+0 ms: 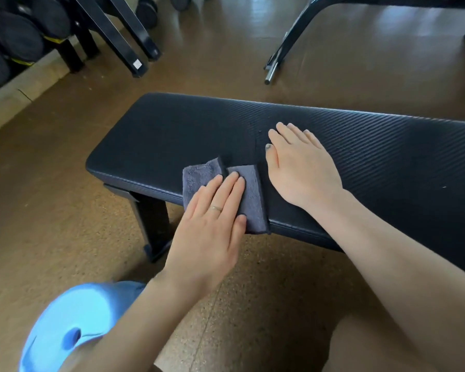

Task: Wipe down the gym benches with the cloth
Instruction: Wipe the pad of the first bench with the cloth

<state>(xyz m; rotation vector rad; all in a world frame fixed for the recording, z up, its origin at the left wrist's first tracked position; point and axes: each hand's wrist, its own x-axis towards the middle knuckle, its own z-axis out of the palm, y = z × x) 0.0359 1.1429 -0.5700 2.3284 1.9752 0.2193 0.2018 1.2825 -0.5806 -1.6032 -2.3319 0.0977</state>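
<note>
Cloth: grey, folded, plush, overhanging the near edge of the bench.
Left hand: pressing cloth, fingers straight.
Right hand: resting flat, fingers extended, on ribbed black padding.

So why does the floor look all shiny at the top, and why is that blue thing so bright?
In the head view, light glares off the brown floor near the top. The light-blue clothing at bottom left is overexposed, almost white. The wide lens bends the bench edges slightly. The left hand on the grey cloth looks sharp, while the dumbbells are dark and soft.
</note>
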